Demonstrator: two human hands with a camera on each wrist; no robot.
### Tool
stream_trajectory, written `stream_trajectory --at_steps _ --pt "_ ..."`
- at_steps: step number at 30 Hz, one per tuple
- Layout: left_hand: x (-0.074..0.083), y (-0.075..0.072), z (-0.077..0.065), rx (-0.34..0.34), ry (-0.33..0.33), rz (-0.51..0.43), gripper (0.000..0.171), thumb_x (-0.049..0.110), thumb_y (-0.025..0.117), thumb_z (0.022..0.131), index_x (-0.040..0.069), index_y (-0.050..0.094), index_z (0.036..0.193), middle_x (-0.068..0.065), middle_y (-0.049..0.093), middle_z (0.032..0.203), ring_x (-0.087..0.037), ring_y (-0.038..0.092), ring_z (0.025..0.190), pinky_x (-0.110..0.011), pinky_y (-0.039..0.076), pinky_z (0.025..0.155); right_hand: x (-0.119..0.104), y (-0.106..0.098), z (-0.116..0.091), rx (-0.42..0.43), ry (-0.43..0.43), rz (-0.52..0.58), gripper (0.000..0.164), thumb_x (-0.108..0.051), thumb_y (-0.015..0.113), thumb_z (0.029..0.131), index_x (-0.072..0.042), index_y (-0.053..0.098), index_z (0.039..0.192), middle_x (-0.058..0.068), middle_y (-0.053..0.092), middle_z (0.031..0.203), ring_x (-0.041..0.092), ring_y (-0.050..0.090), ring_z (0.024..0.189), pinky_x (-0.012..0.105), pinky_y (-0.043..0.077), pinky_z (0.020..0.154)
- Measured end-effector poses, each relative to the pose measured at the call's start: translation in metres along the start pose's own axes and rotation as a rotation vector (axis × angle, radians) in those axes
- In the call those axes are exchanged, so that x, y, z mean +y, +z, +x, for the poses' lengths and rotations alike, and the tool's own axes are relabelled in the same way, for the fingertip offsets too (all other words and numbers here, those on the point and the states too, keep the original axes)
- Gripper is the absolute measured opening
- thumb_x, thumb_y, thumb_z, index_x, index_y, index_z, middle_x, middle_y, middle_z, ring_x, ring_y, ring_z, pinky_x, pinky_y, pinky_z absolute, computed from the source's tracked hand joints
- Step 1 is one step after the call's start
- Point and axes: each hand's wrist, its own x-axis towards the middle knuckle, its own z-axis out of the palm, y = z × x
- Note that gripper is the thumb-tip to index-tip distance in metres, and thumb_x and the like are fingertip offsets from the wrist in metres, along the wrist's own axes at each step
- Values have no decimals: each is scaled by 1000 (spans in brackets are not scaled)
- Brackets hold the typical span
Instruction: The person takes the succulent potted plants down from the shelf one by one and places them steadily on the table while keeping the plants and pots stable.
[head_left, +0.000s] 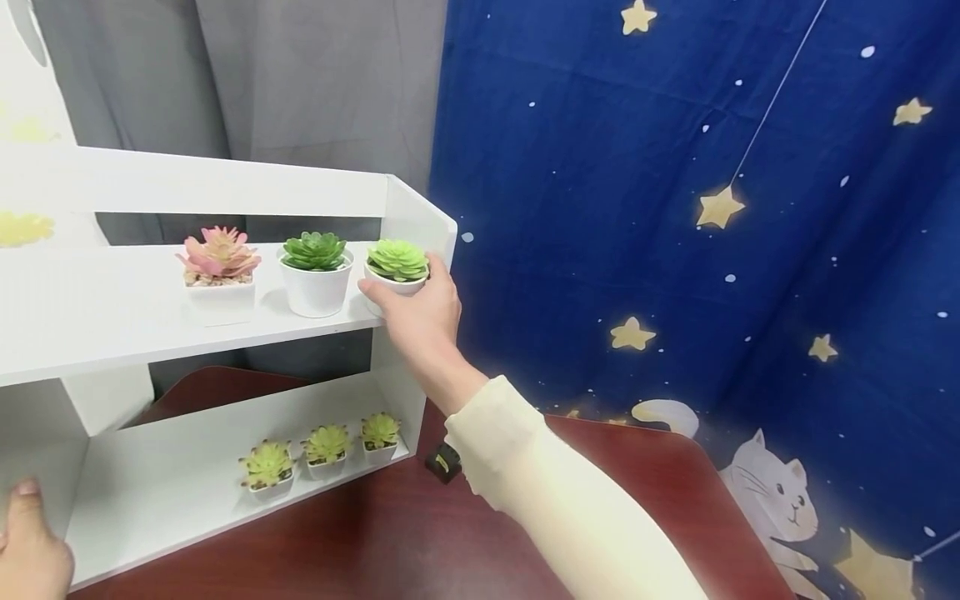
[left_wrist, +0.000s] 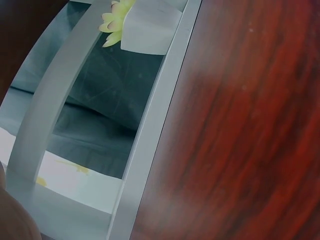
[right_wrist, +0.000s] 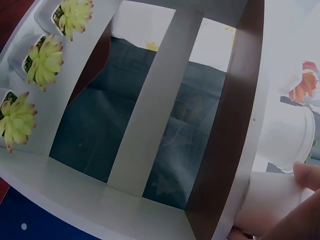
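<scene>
On the upper shelf's right end, my right hand [head_left: 427, 308] grips a potted succulent [head_left: 397, 260] with bright green leaves, its thumb and fingers round the white pot [right_wrist: 270, 202]. The pot is at the shelf's front edge; whether it touches the board is hidden. Left of it stand a dark green succulent [head_left: 315, 275] in a round white pot and a pink succulent [head_left: 220, 267] in a square one. My left hand [head_left: 33, 546] is low at the left, thumb up by the white shelf unit's side panel [head_left: 37, 442]; its other fingers are out of sight.
Several yellow-green succulents with reddish tips [head_left: 326, 446] stand along the lower shelf [head_left: 165, 475]. The white unit rests on a reddish-brown table [head_left: 360, 533]. A small black object [head_left: 444, 463] lies beside its right end. Behind hang a grey curtain [head_left: 322, 83] and a blue starry one [head_left: 570, 208].
</scene>
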Motion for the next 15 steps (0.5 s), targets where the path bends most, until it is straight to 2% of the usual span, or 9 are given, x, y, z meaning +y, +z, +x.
stream_trajectory --at_steps 3,5,6,7,9,10,12,13,15 --pt "0 -3 -1 -24 -18 6 72 60 33 103 23 16 163 -13 18 168 -26 9 158 -45 4 130 1 -5 -2 -19 -19 33 70 -29 88 77 -19 57 139 1 64 131 16 58 121 34 50 104" --pt "-4 -4 1 -45 -50 15 64 66 35 100 27 36 151 -14 42 146 -26 33 148 -39 14 127 3 -9 -3 -34 -34 57 69 -28 88 77 -18 58 138 0 65 129 14 59 118 33 51 102" --pt "-6 -4 2 -47 -56 25 60 68 34 98 30 39 145 -4 49 127 -18 44 134 -35 19 122 3 -11 -4 -44 -41 68 68 -27 88 77 -18 58 137 -2 65 128 12 60 117 33 52 100" --pt "-8 -4 4 -50 -65 30 51 71 34 97 34 43 131 5 45 109 -8 48 115 -32 23 114 4 -13 -4 -55 -44 77 69 -27 88 76 -18 58 138 -3 66 128 11 60 116 33 52 99" --pt "-12 -3 7 -39 -70 28 32 74 35 94 44 36 106 19 25 93 9 30 89 -34 25 112 6 -16 -7 -75 -46 82 69 -26 88 76 -20 58 138 -5 65 128 9 60 115 32 52 98" --pt "-13 -2 8 -38 -73 18 27 74 36 94 49 26 101 18 34 98 9 30 90 -34 25 112 8 -18 -8 -82 -53 79 69 -26 89 75 -20 59 137 -6 65 127 9 60 115 32 52 98" --pt "-14 -2 11 -36 -54 5 32 70 36 97 51 33 123 2 51 126 -5 47 118 -46 16 125 10 -20 -12 -99 -77 81 67 -24 89 74 -22 61 135 -6 66 125 9 60 114 32 52 97" --pt "-13 -2 11 -39 -47 -7 35 67 36 99 49 36 129 -11 47 143 -18 44 135 -51 10 127 12 -21 -14 -107 -91 85 66 -23 90 73 -22 62 133 -6 67 124 10 60 113 32 53 97" --pt "-11 -3 12 -53 -46 -14 61 63 37 101 27 35 151 -21 20 166 -34 19 155 -52 2 128 15 -24 -17 -118 -121 92 63 -21 91 72 -23 64 129 -6 68 120 9 61 111 32 53 95"
